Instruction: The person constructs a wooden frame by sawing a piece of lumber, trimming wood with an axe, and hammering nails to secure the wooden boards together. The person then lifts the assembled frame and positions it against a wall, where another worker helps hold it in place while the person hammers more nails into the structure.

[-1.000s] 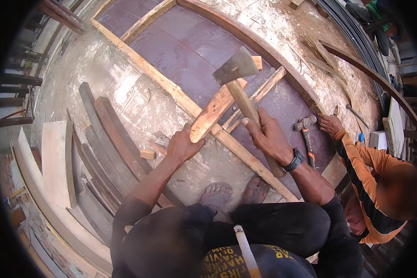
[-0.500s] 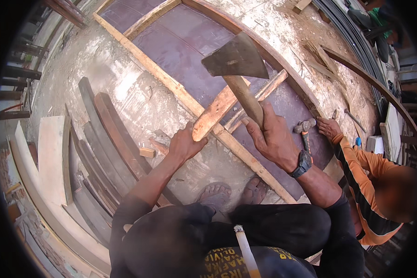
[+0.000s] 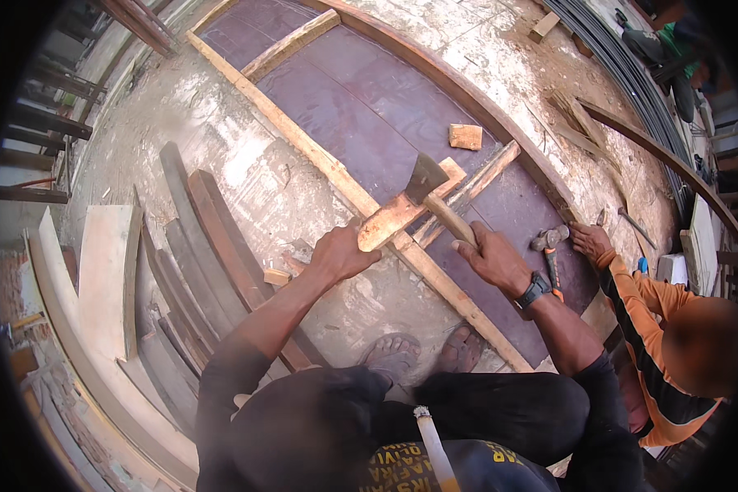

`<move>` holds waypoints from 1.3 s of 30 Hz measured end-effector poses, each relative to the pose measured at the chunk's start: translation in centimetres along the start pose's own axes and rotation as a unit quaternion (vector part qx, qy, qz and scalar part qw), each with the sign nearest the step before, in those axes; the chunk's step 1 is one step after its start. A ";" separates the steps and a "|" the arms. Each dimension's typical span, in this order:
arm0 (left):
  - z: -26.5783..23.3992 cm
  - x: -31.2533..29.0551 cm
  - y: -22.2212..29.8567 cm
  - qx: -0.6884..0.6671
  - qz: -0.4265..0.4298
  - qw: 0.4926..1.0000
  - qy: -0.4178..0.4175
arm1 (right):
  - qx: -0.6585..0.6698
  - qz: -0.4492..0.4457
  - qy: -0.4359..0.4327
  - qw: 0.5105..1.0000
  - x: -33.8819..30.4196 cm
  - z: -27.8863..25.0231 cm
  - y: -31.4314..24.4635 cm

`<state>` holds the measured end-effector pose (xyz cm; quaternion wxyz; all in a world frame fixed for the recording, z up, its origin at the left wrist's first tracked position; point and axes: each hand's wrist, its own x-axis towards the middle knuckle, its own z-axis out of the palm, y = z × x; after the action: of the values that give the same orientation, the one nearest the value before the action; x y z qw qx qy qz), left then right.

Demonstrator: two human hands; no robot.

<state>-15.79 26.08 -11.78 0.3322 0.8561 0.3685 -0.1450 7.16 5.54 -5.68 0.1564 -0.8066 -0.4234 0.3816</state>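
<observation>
My axe (image 3: 425, 178): dk grey blade, lt brn handle. Wood piece (image 3: 394, 223) I've got: orangey tan, paler at far end. Panel (image 3: 344, 90): dull purple w/ thin dk lines. Long rail (image 3: 439, 276): yellowish tan; side beam (image 3: 541, 164): reddish brn. My watch (image 3: 534, 290) & trousers (image 3: 500, 402): blk; my shirt (image 3: 517, 476): dk w/ yellow lettering. My cig (image 3: 435, 447): white, orangey end. Hammer (image 3: 551, 250): grey head, blk & orange handle. Co-worker's sleeve (image 3: 631, 299): orange w/ blk stripe. Planks (image 3: 107, 262) to my L: beige, grey & reddish brn. Floor (image 3: 221, 123): grey w/ whitish patches.
</observation>
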 end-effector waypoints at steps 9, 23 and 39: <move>-2.3 2.0 -0.2 -0.110 0.000 0.993 -0.037 | 0.253 0.037 0.056 0.965 -3.0 0.7 -0.7; -1.0 -9.4 -7.9 -0.152 -0.132 0.976 -0.082 | 0.316 0.060 0.061 0.945 -3.7 2.5 0.6; 2.5 -7.4 -5.2 -0.047 -0.011 0.997 0.057 | 0.175 -0.124 0.153 0.965 -2.7 -0.5 -5.2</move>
<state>-24.70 23.09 -12.34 0.3493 0.8421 0.4026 -0.0824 3.68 6.54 -1.05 0.4039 -0.7569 -0.4175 0.2995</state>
